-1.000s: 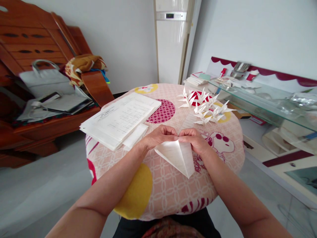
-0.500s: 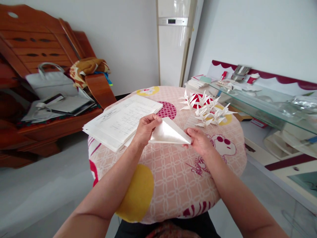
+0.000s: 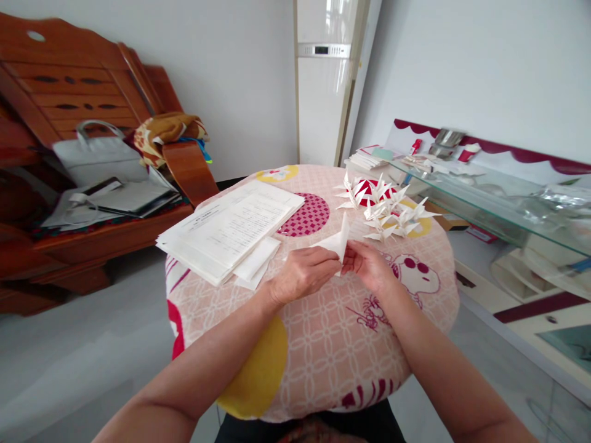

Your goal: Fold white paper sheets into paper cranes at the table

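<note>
A folded sheet of white paper (image 3: 340, 242) is held up between my two hands above the table, one pointed corner standing upward. My left hand (image 3: 308, 272) is closed on its left and lower part, the fingers covering much of it. At its right edge my right hand (image 3: 368, 263) pinches the paper with curled fingers. Beyond the hands, several white folded paper cranes (image 3: 385, 206) stand in a cluster. To the left lies a stack of printed paper sheets (image 3: 226, 231), with small white paper pieces (image 3: 257, 261) by its near edge.
The round table wears a pink patterned cloth (image 3: 314, 344). On the right stands a glass-topped cabinet (image 3: 498, 203) with assorted items. A wooden bench (image 3: 92, 246) holding a grey bag (image 3: 99, 157) is at the left. A tall white cabinet-like appliance (image 3: 323, 104) stands behind.
My left hand has moved right, close to my right hand. The paper, earlier a flat triangle stretched between them, is now turned with a corner upward. The small paper pieces have come into sight.
</note>
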Demonstrator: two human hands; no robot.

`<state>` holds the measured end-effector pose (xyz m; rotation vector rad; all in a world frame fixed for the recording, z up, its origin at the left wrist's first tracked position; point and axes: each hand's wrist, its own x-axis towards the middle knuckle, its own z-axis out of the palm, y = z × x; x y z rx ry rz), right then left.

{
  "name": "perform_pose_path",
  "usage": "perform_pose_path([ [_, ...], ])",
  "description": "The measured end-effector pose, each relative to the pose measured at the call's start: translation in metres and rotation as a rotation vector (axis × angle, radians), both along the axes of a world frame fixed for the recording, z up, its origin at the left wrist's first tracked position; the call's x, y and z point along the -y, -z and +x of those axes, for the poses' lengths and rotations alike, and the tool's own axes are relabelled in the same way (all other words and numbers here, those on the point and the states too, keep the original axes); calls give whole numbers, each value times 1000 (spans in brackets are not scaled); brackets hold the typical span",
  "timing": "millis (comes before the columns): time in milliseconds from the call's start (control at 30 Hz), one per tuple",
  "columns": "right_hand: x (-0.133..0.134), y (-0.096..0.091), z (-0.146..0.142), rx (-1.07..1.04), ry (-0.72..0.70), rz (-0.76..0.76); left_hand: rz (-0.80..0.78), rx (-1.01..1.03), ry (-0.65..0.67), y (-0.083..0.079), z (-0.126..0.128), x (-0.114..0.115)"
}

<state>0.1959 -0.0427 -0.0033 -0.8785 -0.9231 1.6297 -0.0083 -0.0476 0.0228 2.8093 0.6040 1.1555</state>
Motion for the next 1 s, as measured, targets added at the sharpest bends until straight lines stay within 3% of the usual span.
perform_pose_path([
  [133, 2, -1, 1, 24, 7, 34, 83, -140, 12, 6, 6, 0],
  [300, 2, -2, -2, 71, 69, 25, -14, -167, 67, 5, 11, 5],
  [400, 1, -1, -1, 77, 92, 32, -193, 28, 63, 0, 9, 4],
  [500, 4, -5, 0, 91, 56, 45, -436, 391, -144, -5, 3, -5],
  [567, 9, -10, -2, 141, -35, 31, -656, 546, -181, -7, 0, -14],
  [733, 20, -20, -12, 218, -249, 19, -1163, 602, 131, -5, 0, -25],
  [800, 21, -18, -16, 208, -272, 32, -1225, 591, 158, -3, 1, -23],
  [1000, 16, -3, -18, 241, -328, 91, -1240, 639, 75, 1, 3, -21],
])
